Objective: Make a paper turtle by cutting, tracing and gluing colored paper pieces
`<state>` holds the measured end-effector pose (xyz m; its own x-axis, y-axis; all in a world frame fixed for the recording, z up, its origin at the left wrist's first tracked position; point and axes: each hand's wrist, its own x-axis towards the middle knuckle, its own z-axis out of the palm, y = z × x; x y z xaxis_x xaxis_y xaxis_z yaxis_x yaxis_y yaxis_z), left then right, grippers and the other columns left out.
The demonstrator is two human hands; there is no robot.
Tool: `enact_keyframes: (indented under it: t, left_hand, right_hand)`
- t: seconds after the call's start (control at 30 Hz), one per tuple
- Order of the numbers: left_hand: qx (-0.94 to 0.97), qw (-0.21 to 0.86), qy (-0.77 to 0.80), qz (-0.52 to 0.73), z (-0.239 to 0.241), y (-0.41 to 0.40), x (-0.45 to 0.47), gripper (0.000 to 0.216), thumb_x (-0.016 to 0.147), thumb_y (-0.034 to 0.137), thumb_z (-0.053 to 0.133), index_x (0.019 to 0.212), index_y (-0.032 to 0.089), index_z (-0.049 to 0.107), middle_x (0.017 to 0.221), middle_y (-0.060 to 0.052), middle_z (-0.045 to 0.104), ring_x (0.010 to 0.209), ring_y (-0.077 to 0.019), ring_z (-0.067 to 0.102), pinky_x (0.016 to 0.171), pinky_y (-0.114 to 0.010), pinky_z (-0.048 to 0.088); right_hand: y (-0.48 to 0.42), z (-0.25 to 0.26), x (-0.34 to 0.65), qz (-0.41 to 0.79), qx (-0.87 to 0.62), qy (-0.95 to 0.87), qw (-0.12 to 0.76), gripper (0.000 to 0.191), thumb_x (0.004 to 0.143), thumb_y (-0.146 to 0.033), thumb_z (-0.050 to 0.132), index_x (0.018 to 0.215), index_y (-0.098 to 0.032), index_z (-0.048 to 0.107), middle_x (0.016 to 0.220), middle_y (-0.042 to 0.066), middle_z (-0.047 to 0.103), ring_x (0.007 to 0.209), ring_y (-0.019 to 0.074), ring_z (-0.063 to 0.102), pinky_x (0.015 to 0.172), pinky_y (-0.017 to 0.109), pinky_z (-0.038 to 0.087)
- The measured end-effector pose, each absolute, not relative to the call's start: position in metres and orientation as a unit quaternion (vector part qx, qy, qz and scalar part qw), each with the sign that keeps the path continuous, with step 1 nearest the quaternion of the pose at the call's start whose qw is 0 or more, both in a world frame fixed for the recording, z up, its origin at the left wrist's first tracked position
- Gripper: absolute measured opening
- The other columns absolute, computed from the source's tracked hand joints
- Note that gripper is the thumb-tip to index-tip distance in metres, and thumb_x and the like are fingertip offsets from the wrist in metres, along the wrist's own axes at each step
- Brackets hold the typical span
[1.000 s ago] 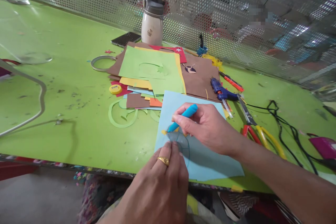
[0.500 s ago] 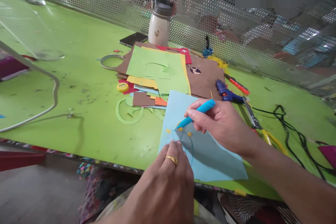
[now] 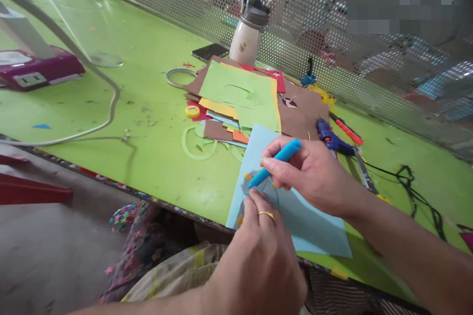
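Observation:
A light blue paper sheet [image 3: 314, 226] lies at the near edge of the green table [image 3: 148, 98]. My right hand [image 3: 310, 172] is closed around a blue pen [image 3: 275, 162], its tip touching the sheet beside small yellow scraps [image 3: 247, 176]. A faint pen curve shows on the paper near the tip. My left hand [image 3: 258, 251], wearing a gold ring, presses its fingertips flat on the sheet just below the pen tip, holding it down.
A pile of coloured paper sheets [image 3: 240, 98] lies behind the blue sheet, with a white bottle [image 3: 247, 34], a phone [image 3: 209, 51], a tape ring [image 3: 176, 78] and a yellow cap [image 3: 192, 111]. A blue glue gun [image 3: 330, 137] and scissors [image 3: 364, 170] lie right. A perforated metal screen [image 3: 332, 59] backs the table.
The camera has swung left and down, so everything sits further right in view. My right hand has drawn the pen slightly along the curve; my left hand stays pressed on the sheet.

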<state>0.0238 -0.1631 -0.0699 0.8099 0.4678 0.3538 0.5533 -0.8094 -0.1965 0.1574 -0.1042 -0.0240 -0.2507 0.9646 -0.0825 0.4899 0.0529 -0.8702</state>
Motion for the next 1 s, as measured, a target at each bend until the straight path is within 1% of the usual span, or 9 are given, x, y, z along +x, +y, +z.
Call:
enact_keyframes:
  t: [0.17, 0.23, 0.33, 0.4, 0.53, 0.63, 0.73, 0.87, 1.0]
  left_hand:
    - [-0.935, 0.128, -0.282, -0.171, -0.069, -0.168, 0.03, 0.04, 0.084, 0.015, 0.037, 0.093, 0.004, 0.075, 0.094, -0.026, 0.072, 0.089, -0.0408, 0.067, 0.073, -0.055, 0.05]
    - [-0.932, 0.122, -0.293, -0.175, -0.069, -0.169, 0.033, 0.038, 0.084, 0.017, 0.04, 0.091, 0.005, 0.076, 0.091, -0.025, 0.072, 0.088, -0.0415, 0.068, 0.071, -0.055, 0.051]
    - [-0.931, 0.109, -0.301, -0.176, -0.068, -0.171, 0.036, 0.037, 0.085, 0.026, 0.045, 0.086, 0.007, 0.077, 0.09, -0.026, 0.072, 0.087, -0.0441, 0.067, 0.07, -0.056, 0.051]
    - [-0.934, 0.091, -0.303, -0.165, -0.068, -0.172, 0.039, 0.038, 0.083, 0.034, 0.05, 0.083, 0.008, 0.078, 0.091, -0.027, 0.072, 0.087, -0.0462, 0.066, 0.071, -0.06, 0.049]
    - [-0.94, 0.032, -0.311, -0.135, -0.067, -0.174, 0.045, 0.036, 0.078, 0.042, 0.059, 0.079, 0.012, 0.079, 0.09, -0.025, 0.073, 0.09, -0.0492, 0.064, 0.074, -0.066, 0.046]
    - [-0.943, -0.01, -0.311, -0.116, -0.065, -0.174, 0.049, 0.03, 0.077, 0.041, 0.062, 0.08, 0.016, 0.079, 0.084, -0.023, 0.074, 0.088, -0.0481, 0.064, 0.069, -0.066, 0.046]
    - [-0.949, -0.034, -0.302, -0.087, -0.062, -0.174, 0.052, 0.026, 0.077, 0.041, 0.063, 0.078, 0.02, 0.079, 0.077, -0.019, 0.074, 0.086, -0.0479, 0.064, 0.065, -0.065, 0.047]
    - [-0.952, -0.037, -0.299, -0.063, -0.06, -0.175, 0.051, 0.029, 0.08, 0.04, 0.058, 0.077, 0.021, 0.079, 0.074, -0.018, 0.073, 0.086, -0.0477, 0.064, 0.064, -0.064, 0.048]
    - [-0.953, -0.03, -0.298, -0.054, -0.059, -0.175, 0.05, 0.03, 0.082, 0.037, 0.055, 0.077, 0.02, 0.079, 0.075, -0.019, 0.073, 0.088, -0.0485, 0.063, 0.064, -0.066, 0.048]
  right_hand:
    - [-0.104, -0.022, 0.153, 0.427, -0.535, -0.683, 0.255, 0.012, 0.087, -0.017, 0.053, 0.074, -0.019, 0.054, 0.057, -0.007, 0.048, 0.053, 0.008, 0.045, 0.051, 0.02, 0.039]
    - [-0.104, -0.022, 0.152, 0.427, -0.534, -0.685, 0.253, 0.013, 0.086, -0.017, 0.054, 0.074, -0.019, 0.054, 0.057, -0.007, 0.047, 0.052, 0.0076, 0.045, 0.05, 0.019, 0.039]
    - [-0.104, -0.021, 0.152, 0.417, -0.536, -0.688, 0.256, 0.013, 0.086, -0.017, 0.054, 0.073, -0.019, 0.055, 0.057, -0.007, 0.047, 0.053, 0.0071, 0.045, 0.05, 0.018, 0.039]
    - [-0.105, -0.019, 0.151, 0.424, -0.534, -0.683, 0.262, 0.015, 0.085, -0.018, 0.056, 0.071, -0.019, 0.055, 0.058, -0.007, 0.048, 0.053, 0.0067, 0.046, 0.05, 0.018, 0.039]
    - [-0.105, -0.017, 0.148, 0.483, -0.519, -0.659, 0.249, 0.013, 0.084, -0.021, 0.058, 0.071, -0.02, 0.056, 0.059, -0.006, 0.051, 0.053, 0.0086, 0.05, 0.051, 0.02, 0.044]
    - [-0.105, -0.017, 0.143, 0.512, -0.506, -0.664, 0.201, 0.009, 0.083, -0.02, 0.058, 0.074, -0.021, 0.057, 0.061, -0.004, 0.053, 0.055, 0.0113, 0.052, 0.052, 0.023, 0.045]
    - [-0.104, -0.015, 0.138, 0.497, -0.495, -0.696, 0.154, 0.008, 0.081, -0.017, 0.057, 0.073, -0.02, 0.058, 0.062, -0.003, 0.053, 0.056, 0.0115, 0.05, 0.05, 0.023, 0.042]
    - [-0.103, -0.015, 0.136, 0.464, -0.494, -0.722, 0.142, 0.009, 0.08, -0.018, 0.057, 0.071, -0.02, 0.057, 0.059, -0.004, 0.049, 0.054, 0.011, 0.046, 0.048, 0.022, 0.039]
    - [-0.104, -0.017, 0.138, 0.465, -0.497, -0.717, 0.147, 0.008, 0.08, -0.018, 0.057, 0.072, -0.02, 0.057, 0.062, -0.004, 0.051, 0.054, 0.0107, 0.046, 0.048, 0.023, 0.04]
